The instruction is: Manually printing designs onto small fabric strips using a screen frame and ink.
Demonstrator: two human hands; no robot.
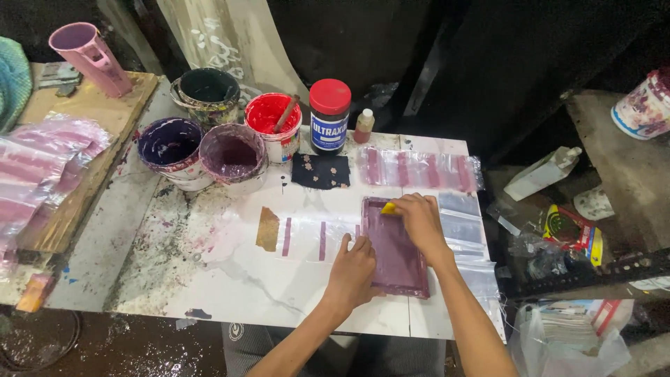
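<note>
Left hand (351,271) is pressed flat, fingers together, on the purple screen frame (395,246) lying on the desk (230,279). A yellow squeegee (389,208) is gripped by the right hand (421,220) at the frame's far end; a steady pull toward the body seems called for.

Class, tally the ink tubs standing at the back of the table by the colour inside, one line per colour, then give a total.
Purple tubs: 2
Red tub, with a stick in it: 1
Dark tub: 1
Total: 4
</note>
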